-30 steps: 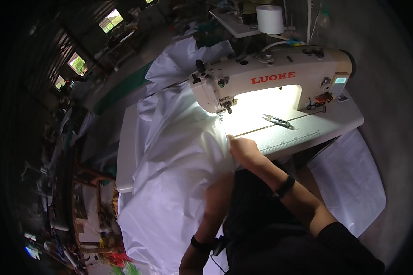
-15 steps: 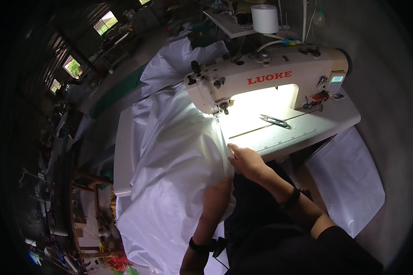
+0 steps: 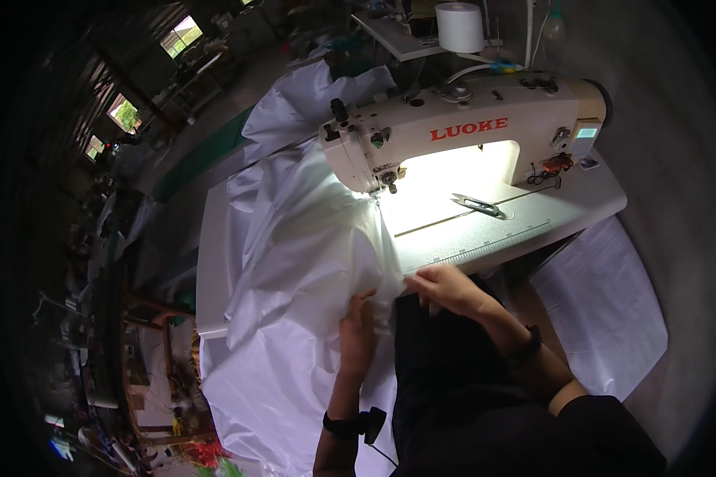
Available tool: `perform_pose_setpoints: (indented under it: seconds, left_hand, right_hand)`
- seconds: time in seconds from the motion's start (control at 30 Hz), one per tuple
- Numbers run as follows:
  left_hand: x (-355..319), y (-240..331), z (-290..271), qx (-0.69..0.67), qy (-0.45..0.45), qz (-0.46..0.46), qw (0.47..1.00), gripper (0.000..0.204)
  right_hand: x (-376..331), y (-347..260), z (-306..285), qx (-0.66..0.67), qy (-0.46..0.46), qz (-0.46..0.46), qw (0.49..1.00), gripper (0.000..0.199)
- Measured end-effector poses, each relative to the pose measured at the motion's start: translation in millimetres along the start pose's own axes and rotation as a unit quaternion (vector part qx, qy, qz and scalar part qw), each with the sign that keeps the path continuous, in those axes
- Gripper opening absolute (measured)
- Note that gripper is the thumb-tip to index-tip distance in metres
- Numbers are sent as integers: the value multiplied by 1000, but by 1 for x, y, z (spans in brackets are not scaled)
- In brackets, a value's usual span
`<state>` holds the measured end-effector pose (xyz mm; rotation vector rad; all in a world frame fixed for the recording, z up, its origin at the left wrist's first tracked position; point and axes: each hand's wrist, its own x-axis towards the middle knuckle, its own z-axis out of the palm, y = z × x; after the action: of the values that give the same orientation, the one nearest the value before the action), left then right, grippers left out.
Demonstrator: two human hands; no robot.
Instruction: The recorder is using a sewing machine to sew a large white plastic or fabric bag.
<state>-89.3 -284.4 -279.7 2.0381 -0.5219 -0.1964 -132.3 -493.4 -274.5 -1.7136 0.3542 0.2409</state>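
White fabric point(image 3: 294, 262) heaped over the worktop's point(image 3: 525, 219) left half, spilling off the near edge, one seam line running up to the needle of the cream sewing machine point(image 3: 461, 131). Left hand point(image 3: 358, 334) flat on the cloth at the near edge, fingers closed onto a fold. Right hand point(image 3: 449, 288) just beside, pinching the fabric's edge. Seam apparently under way; most cloth left of the needle. Thread snips point(image 3: 479, 205) lying idle under the lamp. Stitches too small to see; presser foot lost in glare.
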Motion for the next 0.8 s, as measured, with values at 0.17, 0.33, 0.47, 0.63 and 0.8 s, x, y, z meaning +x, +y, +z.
perform_pose_setpoints:
  seconds: [0.17,0.33,0.47,0.63,0.8]
  left_hand:
    - [0,-4,2,20,9,23,999,24]
    - [-1,8,-5,171,54,142,973,26]
    - [-9,24,0,236,59,148,959,49]
    - [-18,35,8,268,18,212,940,48]
    - [-22,35,21,274,26,235,932,12]
  right_hand:
    - [-12,7,31,136,-97,-54,984,32]
    - [-28,8,33,53,4,-108,993,27]
    - [-33,5,30,67,14,-141,988,23]
    - [-32,-3,29,-149,140,-338,919,17]
    - [-34,-8,0,-157,153,-152,964,25]
